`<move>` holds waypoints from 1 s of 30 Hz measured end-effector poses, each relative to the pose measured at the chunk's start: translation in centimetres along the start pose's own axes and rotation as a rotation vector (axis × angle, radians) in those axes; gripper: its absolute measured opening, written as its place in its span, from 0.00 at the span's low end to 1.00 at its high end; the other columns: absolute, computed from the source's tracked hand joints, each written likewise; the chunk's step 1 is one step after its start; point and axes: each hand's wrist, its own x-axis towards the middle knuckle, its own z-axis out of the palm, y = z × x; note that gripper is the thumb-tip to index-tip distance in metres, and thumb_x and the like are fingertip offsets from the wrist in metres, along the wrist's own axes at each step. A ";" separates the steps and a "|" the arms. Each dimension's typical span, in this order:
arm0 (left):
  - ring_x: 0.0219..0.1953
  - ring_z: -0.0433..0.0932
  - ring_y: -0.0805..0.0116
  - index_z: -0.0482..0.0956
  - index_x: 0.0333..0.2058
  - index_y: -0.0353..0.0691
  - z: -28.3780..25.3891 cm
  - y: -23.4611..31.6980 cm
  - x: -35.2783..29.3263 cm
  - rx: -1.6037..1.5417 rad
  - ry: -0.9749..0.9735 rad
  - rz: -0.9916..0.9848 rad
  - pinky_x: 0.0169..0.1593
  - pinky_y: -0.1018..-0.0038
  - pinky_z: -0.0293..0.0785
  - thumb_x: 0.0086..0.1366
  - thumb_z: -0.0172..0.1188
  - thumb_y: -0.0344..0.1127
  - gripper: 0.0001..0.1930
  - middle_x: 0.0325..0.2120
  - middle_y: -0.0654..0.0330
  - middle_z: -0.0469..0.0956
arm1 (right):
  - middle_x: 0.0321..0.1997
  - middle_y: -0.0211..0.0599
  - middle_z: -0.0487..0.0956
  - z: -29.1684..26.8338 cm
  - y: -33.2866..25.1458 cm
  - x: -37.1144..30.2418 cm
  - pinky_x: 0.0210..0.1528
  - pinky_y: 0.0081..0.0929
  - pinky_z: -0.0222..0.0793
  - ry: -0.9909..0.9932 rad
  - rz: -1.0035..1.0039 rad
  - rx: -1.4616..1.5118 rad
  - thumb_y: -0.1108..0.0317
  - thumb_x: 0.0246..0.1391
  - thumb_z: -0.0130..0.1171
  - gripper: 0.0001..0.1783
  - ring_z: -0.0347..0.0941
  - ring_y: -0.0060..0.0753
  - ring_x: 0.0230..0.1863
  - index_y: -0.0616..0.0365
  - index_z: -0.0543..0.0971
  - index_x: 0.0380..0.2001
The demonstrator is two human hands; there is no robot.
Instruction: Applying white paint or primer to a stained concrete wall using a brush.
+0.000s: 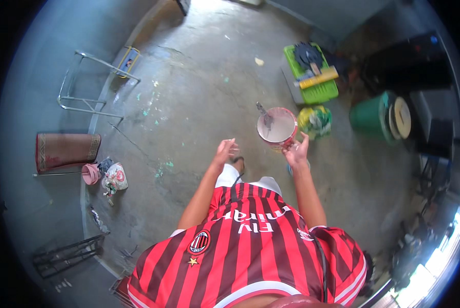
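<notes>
Red and dark stripes cover my shirt (245,241), which fills the lower middle of the frame, with white shorts (268,184) showing just above its hem. A dark sandal (239,164) peeks out beneath my left wrist. My left hand (226,152) hangs near the centre of the frame, empty, its fingers loosely spread and curled.

My right hand (297,152), a little right of centre, touches the near right side of a red bucket (294,129). Its thumb points up and its fingers lie against the wall; I cannot tell whether they close in a firm grip. The bucket sits just above that hand and up to the right of my left hand, well apart from the left fingers. Inside is a pale, whitish filling (281,128), and a smeared tool (267,119) leans out over the upper left of the rim.

Just right of the bucket lies a yellow-and-green bag (315,122). At the left of the frame are a patterned bag (115,177) and a reddish-brown mat (68,152). Farther off, at the upper right, a lime-green crate (326,94) carries a long yellow box (320,78); a green tub (368,117) is at the right. A metal frame (81,108) leans at the upper left.
</notes>
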 end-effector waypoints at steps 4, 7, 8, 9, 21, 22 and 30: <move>0.49 0.76 0.65 0.72 0.50 0.42 -1.5 11.8 7.4 -0.190 -0.113 0.002 0.52 0.67 0.67 0.69 0.49 0.58 0.25 0.43 0.60 0.79 | 0.37 0.41 0.73 13.1 -2.0 3.1 0.42 0.32 0.64 -0.158 0.083 0.109 0.32 0.50 0.48 0.38 0.69 0.39 0.41 0.62 0.72 0.36; 0.46 0.77 0.68 0.74 0.46 0.43 -4.6 16.8 12.4 -0.340 -0.075 0.013 0.50 0.68 0.66 0.68 0.50 0.59 0.24 0.40 0.61 0.80 | 0.40 0.42 0.71 21.8 -2.1 5.8 0.50 0.34 0.65 -0.244 0.157 0.140 0.33 0.52 0.47 0.42 0.68 0.39 0.44 0.69 0.70 0.45; 0.44 0.77 0.69 0.74 0.47 0.43 -5.9 18.7 13.8 -0.296 -0.014 0.029 0.49 0.67 0.66 0.67 0.50 0.59 0.25 0.40 0.63 0.80 | 0.40 0.42 0.72 24.2 -2.2 7.3 0.50 0.34 0.65 -0.260 0.173 0.142 0.33 0.52 0.46 0.42 0.69 0.38 0.44 0.69 0.70 0.45; 0.42 0.77 0.70 0.75 0.47 0.44 -7.3 20.7 15.0 -0.248 0.049 0.046 0.49 0.66 0.65 0.66 0.50 0.60 0.26 0.40 0.64 0.80 | 0.40 0.41 0.72 26.6 -2.1 8.9 0.49 0.33 0.65 -0.279 0.190 0.147 0.33 0.52 0.46 0.42 0.69 0.37 0.44 0.69 0.70 0.46; 0.34 0.78 0.76 0.79 0.38 0.42 -18.4 38.1 38.4 -0.215 0.188 0.074 0.41 0.76 0.71 0.60 0.67 0.44 0.14 0.32 0.65 0.81 | 0.45 0.42 0.71 50.5 -7.8 32.0 0.49 0.31 0.67 -0.349 0.296 0.002 0.35 0.53 0.43 0.43 0.69 0.37 0.46 0.70 0.70 0.49; 0.32 0.79 0.75 0.79 0.39 0.39 -18.7 40.1 40.4 -0.223 0.191 0.100 0.37 0.76 0.74 0.59 0.67 0.39 0.13 0.33 0.65 0.82 | 0.46 0.43 0.72 52.6 -9.0 33.6 0.49 0.32 0.66 -0.369 0.280 -0.003 0.34 0.52 0.43 0.44 0.69 0.37 0.46 0.69 0.69 0.51; 0.25 0.79 0.75 0.79 0.34 0.37 -20.6 56.6 58.6 -0.177 0.345 0.218 0.33 0.79 0.75 0.59 0.65 0.36 0.09 0.27 0.63 0.82 | 0.47 0.43 0.74 67.9 -19.8 48.0 0.48 0.33 0.70 -0.438 0.278 0.024 0.39 0.54 0.46 0.38 0.72 0.36 0.47 0.67 0.69 0.50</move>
